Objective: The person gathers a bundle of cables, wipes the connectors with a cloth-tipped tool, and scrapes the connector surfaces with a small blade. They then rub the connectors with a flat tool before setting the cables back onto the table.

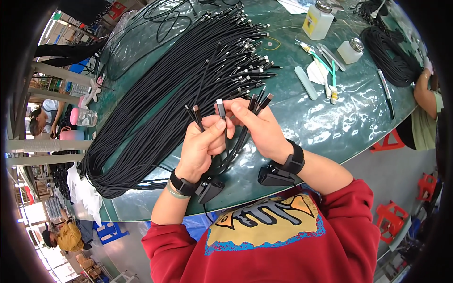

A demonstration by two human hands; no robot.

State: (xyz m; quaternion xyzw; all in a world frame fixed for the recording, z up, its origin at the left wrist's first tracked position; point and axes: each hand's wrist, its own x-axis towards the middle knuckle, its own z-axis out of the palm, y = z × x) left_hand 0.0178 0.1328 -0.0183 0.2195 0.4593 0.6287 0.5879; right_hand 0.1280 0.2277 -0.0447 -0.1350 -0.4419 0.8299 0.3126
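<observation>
**Green table (pixel 325 125) carried a long black cable bundle (pixel 155 79)**

The bundle looped from upper middle to left of the frame. Near centre, the right hand (pixel 261 126) and left hand (pixel 202 142) were close together, each clasping separate cables (pixel 242 140); one silver-tipped connector (pixel 220 108) stood at their fingertips.
</observation>
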